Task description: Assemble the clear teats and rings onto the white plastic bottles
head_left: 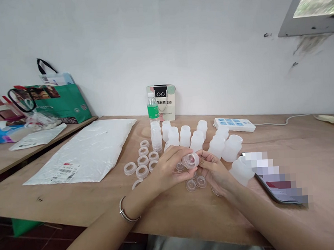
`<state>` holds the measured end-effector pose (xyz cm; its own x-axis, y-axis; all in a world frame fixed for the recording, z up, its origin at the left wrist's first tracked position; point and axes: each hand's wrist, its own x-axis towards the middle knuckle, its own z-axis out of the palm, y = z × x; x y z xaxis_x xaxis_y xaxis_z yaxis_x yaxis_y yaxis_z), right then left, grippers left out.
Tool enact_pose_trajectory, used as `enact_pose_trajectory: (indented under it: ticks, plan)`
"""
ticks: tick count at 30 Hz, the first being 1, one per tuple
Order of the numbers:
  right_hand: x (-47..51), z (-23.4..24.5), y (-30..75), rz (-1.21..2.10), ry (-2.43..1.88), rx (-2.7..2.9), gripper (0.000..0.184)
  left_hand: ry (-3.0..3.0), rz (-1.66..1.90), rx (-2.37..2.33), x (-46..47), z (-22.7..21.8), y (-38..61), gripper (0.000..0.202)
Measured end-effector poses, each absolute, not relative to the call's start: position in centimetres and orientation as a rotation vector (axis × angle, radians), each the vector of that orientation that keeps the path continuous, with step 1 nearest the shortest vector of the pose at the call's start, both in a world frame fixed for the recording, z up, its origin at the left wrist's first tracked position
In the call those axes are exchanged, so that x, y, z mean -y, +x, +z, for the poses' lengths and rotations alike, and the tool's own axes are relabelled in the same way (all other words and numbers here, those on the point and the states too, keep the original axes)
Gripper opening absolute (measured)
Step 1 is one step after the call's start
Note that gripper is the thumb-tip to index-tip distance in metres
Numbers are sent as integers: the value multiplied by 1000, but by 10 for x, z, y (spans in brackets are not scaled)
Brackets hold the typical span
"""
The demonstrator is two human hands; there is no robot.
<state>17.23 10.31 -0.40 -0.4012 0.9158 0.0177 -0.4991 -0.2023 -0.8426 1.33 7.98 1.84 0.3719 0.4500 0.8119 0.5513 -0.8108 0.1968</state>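
Over the table my left hand (170,167) grips a clear plastic ring-shaped cap (190,161) between thumb and fingers. The fingertips of my right hand (215,171) pinch the right edge of the same cap. Below the hands lie several small clear domed discs (191,185), partly hidden by the fingers. Several translucent plastic rings (142,177) are spread on the table to the left of my left hand. Behind both hands stand several frosted white wavy bottles (185,137). One more frosted bottle (242,169) is beside my right wrist.
A phone (279,186) lies on the right of the wooden table (311,151). Behind are a white power strip (234,124), a green-labelled water bottle (153,110) and a paper bag (168,102). A white mailer (84,151) covers the left side; a green bag (67,102) stands beyond.
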Motion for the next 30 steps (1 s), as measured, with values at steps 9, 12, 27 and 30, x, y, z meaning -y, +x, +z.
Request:
enact_pose_trajectory:
  ticks: [9, 12, 27, 30]
  plan:
    - [-104, -4, 174, 1858, -662, 948, 29, -2509, -1397, 690, -84, 12, 13, 35]
    - [-104, -7, 174, 1806, -678, 951, 27, -2500, -1454, 853, -84, 12, 14, 30]
    - [-103, -10, 172, 1786, -685, 914, 31, -2574, -1452, 1022, -75, 21, 15, 27]
    - [-102, -8, 172, 1802, -680, 921, 31, -2570, -1432, 959, -75, 22, 13, 26]
